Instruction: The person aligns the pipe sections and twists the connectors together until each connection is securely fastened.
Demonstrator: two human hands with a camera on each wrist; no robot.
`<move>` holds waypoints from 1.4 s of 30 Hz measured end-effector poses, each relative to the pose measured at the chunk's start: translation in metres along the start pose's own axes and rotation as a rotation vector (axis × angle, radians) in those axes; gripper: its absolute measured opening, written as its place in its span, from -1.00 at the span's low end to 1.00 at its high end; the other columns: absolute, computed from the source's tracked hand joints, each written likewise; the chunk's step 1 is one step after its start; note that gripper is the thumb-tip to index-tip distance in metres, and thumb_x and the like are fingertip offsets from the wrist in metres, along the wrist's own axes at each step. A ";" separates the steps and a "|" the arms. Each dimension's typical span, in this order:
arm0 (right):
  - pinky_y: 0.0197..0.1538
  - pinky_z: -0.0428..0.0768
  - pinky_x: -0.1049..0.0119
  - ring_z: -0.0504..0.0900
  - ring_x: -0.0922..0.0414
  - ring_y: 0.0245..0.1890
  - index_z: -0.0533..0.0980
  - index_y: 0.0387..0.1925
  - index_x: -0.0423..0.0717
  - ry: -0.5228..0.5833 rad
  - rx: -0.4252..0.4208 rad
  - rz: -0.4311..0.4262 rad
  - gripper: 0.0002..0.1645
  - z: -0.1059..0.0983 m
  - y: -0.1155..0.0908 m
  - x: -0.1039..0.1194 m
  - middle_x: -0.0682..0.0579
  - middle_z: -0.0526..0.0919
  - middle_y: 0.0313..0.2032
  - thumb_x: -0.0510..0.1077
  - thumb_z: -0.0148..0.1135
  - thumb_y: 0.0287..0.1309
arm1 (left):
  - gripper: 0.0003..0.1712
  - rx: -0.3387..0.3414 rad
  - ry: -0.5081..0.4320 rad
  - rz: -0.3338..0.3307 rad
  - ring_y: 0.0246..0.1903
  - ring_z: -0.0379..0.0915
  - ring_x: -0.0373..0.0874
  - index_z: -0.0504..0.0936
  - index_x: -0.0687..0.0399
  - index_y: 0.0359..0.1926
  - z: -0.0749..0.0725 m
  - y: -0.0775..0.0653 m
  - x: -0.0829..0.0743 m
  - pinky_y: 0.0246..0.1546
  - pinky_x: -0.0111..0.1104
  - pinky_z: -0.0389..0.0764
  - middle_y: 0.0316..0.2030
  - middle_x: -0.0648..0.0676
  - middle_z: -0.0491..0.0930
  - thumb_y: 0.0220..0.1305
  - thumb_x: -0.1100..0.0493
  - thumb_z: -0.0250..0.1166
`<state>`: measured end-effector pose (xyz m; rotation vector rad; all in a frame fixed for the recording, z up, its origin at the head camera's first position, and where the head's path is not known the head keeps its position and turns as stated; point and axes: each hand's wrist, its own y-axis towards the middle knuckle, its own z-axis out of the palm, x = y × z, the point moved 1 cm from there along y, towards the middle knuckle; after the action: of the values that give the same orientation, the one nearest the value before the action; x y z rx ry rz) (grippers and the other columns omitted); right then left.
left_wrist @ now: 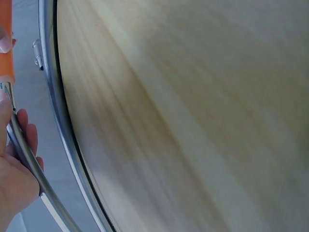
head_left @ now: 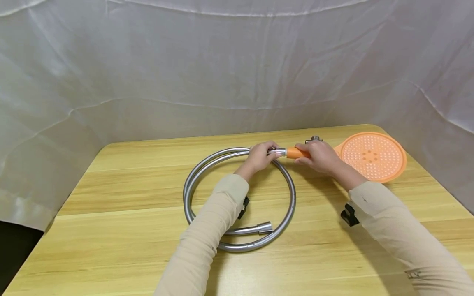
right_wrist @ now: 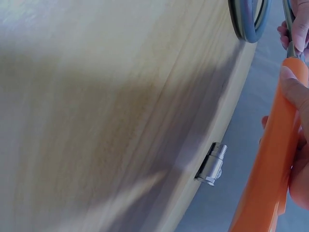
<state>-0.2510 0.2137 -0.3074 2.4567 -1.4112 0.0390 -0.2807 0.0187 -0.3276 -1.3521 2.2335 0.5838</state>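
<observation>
An orange shower head (head_left: pixel 373 157) with a round nozzle face is gripped by its handle (right_wrist: pixel 270 159) in my right hand (head_left: pixel 320 157). My left hand (head_left: pixel 261 156) holds the end of a grey metallic shower hose (head_left: pixel 292 193), fingers and thumb curled round it. The hose's chrome nut (head_left: pixel 281 151) meets the bottom of the orange handle between the two hands. From there the hose coils in a loop on the table, its other end, a chrome conical fitting (head_left: pixel 264 227), lying inside the loop near the front.
A small chrome threaded fitting (right_wrist: pixel 212 164) lies near the table's back edge, behind my right hand. The wooden table (head_left: pixel 122 246) is bordered by pale hanging cloth (head_left: pixel 222 65) at the back and sides. Black wrist camera mounts (head_left: pixel 349 215) hang beneath both forearms.
</observation>
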 end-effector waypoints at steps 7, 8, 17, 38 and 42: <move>-0.40 0.36 0.19 0.40 0.06 -0.50 0.55 -0.07 -0.22 -0.011 0.002 0.001 -0.56 0.000 0.002 0.001 -0.09 0.56 -0.50 -0.09 0.35 0.01 | -0.68 -0.004 -0.022 0.014 -0.16 0.53 -0.10 0.53 0.00 -0.03 -0.001 0.000 0.002 -0.02 -0.31 0.25 -0.17 0.01 0.67 0.21 0.02 0.22; -0.39 0.37 0.18 0.40 0.05 -0.50 0.56 -0.07 -0.22 -0.012 0.001 0.001 -0.56 0.000 0.001 0.001 -0.09 0.56 -0.49 -0.09 0.36 0.01 | -0.67 0.001 -0.017 0.019 -0.15 0.53 -0.10 0.53 0.00 -0.02 -0.001 0.001 0.002 -0.02 -0.31 0.25 -0.15 0.01 0.67 0.22 0.01 0.22; -0.38 0.37 0.19 0.40 0.05 -0.48 0.56 -0.07 -0.20 -0.013 -0.008 0.005 -0.56 0.003 -0.002 -0.002 -0.08 0.55 -0.48 -0.07 0.35 0.01 | -0.63 0.069 0.040 0.051 -0.09 0.51 -0.12 0.59 0.05 0.01 0.002 0.003 0.001 -0.13 -0.37 0.22 -0.06 0.03 0.63 0.32 -0.03 0.09; -0.35 0.40 0.16 0.43 0.04 -0.47 0.55 -0.05 -0.22 -0.006 0.004 0.004 -0.53 0.003 0.001 -0.003 -0.10 0.58 -0.45 -0.09 0.36 0.00 | -0.66 0.008 -0.015 0.054 -0.16 0.51 -0.11 0.54 0.01 -0.01 0.003 0.003 0.006 -0.05 -0.32 0.24 -0.15 0.01 0.65 0.23 0.02 0.21; -0.33 0.40 0.16 0.44 0.04 -0.45 0.55 -0.05 -0.23 -0.006 0.000 0.001 -0.53 0.004 0.000 -0.003 -0.11 0.60 -0.43 -0.08 0.36 0.01 | -0.63 0.023 -0.028 0.050 -0.14 0.51 -0.11 0.54 0.04 0.02 0.003 0.003 0.005 0.00 -0.31 0.25 -0.11 0.02 0.64 0.26 -0.01 0.18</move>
<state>-0.2536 0.2153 -0.3113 2.4584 -1.4150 0.0320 -0.2851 0.0182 -0.3320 -1.2723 2.2507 0.5884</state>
